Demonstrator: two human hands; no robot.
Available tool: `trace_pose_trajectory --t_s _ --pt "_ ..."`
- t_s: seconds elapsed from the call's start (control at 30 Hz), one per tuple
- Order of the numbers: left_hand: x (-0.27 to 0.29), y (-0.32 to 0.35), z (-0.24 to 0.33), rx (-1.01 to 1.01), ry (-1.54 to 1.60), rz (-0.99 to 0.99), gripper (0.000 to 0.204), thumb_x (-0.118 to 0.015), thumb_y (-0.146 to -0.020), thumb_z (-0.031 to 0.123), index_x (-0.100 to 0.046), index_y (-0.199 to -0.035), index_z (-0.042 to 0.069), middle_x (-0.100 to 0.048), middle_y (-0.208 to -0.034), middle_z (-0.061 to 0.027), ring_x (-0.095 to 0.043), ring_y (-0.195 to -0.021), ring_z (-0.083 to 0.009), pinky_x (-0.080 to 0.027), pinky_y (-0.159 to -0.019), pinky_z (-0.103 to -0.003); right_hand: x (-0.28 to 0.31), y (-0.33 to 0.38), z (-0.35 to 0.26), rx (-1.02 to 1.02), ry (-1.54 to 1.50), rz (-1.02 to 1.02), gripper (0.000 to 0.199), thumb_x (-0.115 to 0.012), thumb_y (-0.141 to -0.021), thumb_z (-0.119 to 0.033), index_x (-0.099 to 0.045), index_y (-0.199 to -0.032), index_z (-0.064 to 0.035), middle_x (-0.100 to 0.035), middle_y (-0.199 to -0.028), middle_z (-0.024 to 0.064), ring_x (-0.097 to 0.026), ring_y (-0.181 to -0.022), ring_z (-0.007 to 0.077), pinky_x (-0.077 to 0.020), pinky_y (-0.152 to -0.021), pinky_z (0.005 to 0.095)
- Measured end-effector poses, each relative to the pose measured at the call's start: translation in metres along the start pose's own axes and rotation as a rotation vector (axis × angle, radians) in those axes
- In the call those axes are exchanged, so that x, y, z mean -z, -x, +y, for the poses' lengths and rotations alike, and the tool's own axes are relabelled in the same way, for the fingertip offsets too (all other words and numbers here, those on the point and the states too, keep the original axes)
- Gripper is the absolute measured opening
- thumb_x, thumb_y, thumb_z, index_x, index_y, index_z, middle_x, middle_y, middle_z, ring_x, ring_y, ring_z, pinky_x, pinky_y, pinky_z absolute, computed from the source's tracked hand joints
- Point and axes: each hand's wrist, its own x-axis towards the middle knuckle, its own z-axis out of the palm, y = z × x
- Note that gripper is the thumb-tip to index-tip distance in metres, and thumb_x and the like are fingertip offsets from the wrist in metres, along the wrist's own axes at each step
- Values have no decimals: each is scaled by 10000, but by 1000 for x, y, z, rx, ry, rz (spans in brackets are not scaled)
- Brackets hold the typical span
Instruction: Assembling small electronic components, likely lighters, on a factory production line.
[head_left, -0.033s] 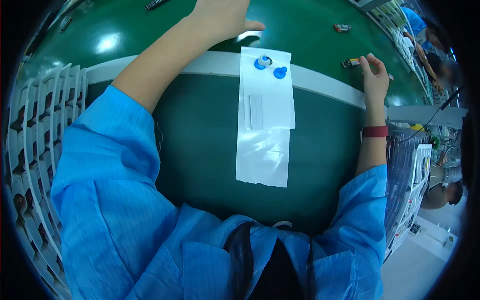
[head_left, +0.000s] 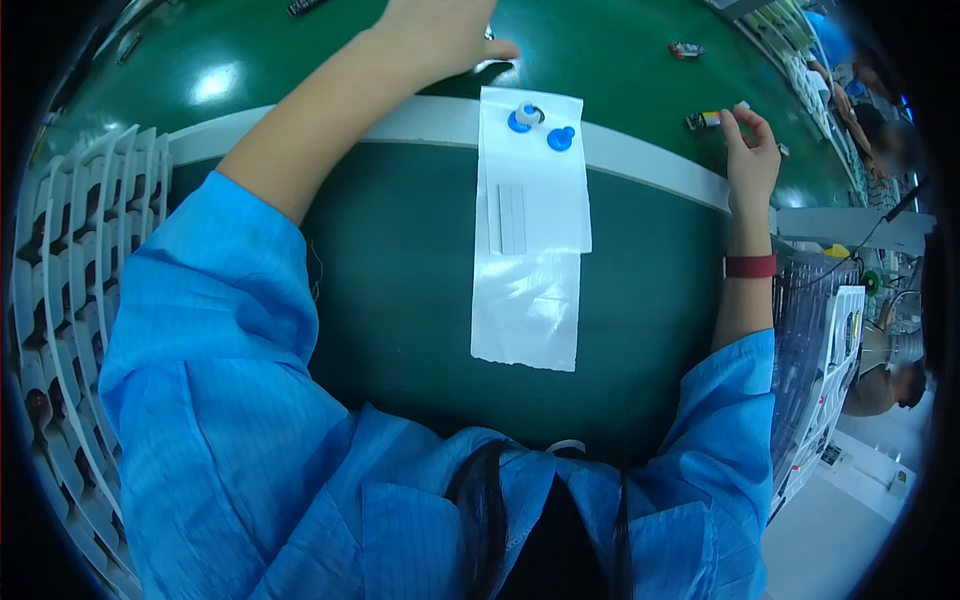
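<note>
My left hand (head_left: 440,35) reaches far over the green belt (head_left: 300,60) at the top edge, palm down and thumb out; its fingers are cut off by the frame. My right hand (head_left: 752,150), with a red wristband (head_left: 750,266), pinches a small dark-and-yellow component (head_left: 703,121) at the belt's edge. Between my arms a white sheet (head_left: 545,190) lies across the dark green mat (head_left: 400,290). On it are two blue round pieces (head_left: 520,118) (head_left: 560,138) and a grey strip (head_left: 510,218). A clear plastic film (head_left: 525,315) sticks out below the sheet.
A white rail (head_left: 640,160) separates mat and belt. A white slotted rack (head_left: 70,280) stands on the left. Another small part (head_left: 686,48) lies on the belt. Racks (head_left: 825,370) and another person (head_left: 885,375) are at the right.
</note>
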Motion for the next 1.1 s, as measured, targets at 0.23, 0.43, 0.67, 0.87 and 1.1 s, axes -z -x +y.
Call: trace_pose_trajectory --t_s 0.23,0.43,0.67,0.87,1.1 --pt "1 2 -14 -11 294 84 174 -552 -724 84 -665 -824 -2 -608 -740 -223 -601 -751 -356 -483 -697 -396 -3 110 -104 185 -362 -686 119 -607 -795 -81 -600 -893 -13 -611 -777 20 -568 -715 86 -452 -645 201" --pt "-6 -5 -11 -20 145 107 219 -540 -700 53 -643 -868 -44 -609 -768 -239 -603 -773 -351 -487 -700 -379 -31 155 -133 776 -2 -559 238 -575 -728 6 -566 -965 -13 -586 -904 146 -555 -825 298 -458 -768 366" --pt "17 16 -26 179 1746 -185 173 -571 -726 34 -618 -859 -64 -637 -783 -175 -609 -677 -263 -486 -679 -334 -35 134 -134 409 -227 -735 212 -593 -683 55 -530 -885 50 -600 -819 167 -604 -745 298 -486 -686 353" --pt "32 47 -18 -362 1342 -950 121 -620 -700 -30 -653 -814 -52 -620 -969 -221 -592 -649 -120 -491 -564 -196 -38 120 -140 249 -163 -895 272 -639 -695 63 -517 -935 23 -593 -750 75 -589 -684 141 -497 -638 252" --pt "23 55 -12 -268 1175 -988 160 -592 -728 4 -653 -867 -46 -638 -979 -149 -575 -620 -84 -475 -531 -203 -35 131 -140 198 -180 -827 252 -617 -720 67 -487 -935 37 -583 -725 74 -581 -645 129 -487 -603 241"
